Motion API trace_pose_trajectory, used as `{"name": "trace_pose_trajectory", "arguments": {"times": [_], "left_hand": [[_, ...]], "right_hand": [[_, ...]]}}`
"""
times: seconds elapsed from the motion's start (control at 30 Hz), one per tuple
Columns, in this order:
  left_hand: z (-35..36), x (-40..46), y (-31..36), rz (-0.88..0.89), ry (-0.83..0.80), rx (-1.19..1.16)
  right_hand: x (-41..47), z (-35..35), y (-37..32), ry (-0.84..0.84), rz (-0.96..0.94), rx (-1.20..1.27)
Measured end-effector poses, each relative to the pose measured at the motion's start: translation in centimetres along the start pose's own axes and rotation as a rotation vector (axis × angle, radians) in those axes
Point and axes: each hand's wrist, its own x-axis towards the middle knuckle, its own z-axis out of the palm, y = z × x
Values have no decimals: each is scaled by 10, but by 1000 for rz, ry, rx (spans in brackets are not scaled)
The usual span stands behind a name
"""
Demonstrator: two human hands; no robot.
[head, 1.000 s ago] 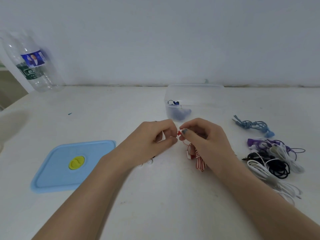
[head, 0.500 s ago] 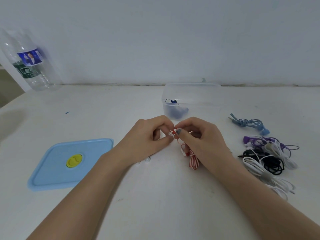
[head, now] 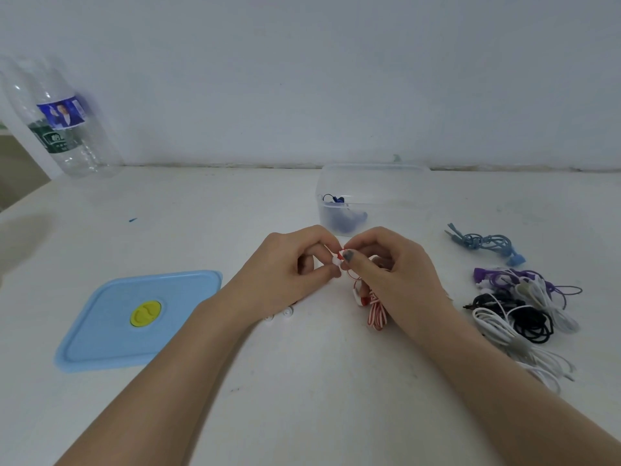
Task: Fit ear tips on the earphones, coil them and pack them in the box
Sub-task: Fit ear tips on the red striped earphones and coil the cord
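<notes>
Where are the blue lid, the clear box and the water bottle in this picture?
blue lid (head: pixel 111 334): head view, on its flat blue top, left of the yellow plug.
clear box (head: pixel 386 169): head view, on its near upper rim.
water bottle (head: pixel 60 129): head view, on its label.

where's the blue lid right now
In the head view the blue lid lies flat on the white table, on the person's left, beside the left forearm and in front of the plastic bottle.
</notes>
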Motion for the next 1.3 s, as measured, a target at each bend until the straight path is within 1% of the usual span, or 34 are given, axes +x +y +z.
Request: {"name": "trace_pose_trajectory", "arguments": {"times": [0.17,0.33,0.47,0.63,0.93,1.13,1.3], "left_hand": [[1,0,1,33,16,5],[-3,-1,6,-9,6,-2],[-6,-2,10,-68,8,-89],[-8,-4,14,-89,10,-170],[-8,-3,11,-47,-12,-225],[-10,-4,12,-81,-26,-262],[-11,-4,11,-56,-27,-274]], "right_hand": [[1,0,2,-3,-8,9],[3,-1,8,-22,18,55],[4,-2,8,-31,39,95],[4,-3,7,-64,79,179],[5,-6,5,-97,84,215],[8,-10,6,-157,101,211],[9,-12,3,-191,129,238]]}}
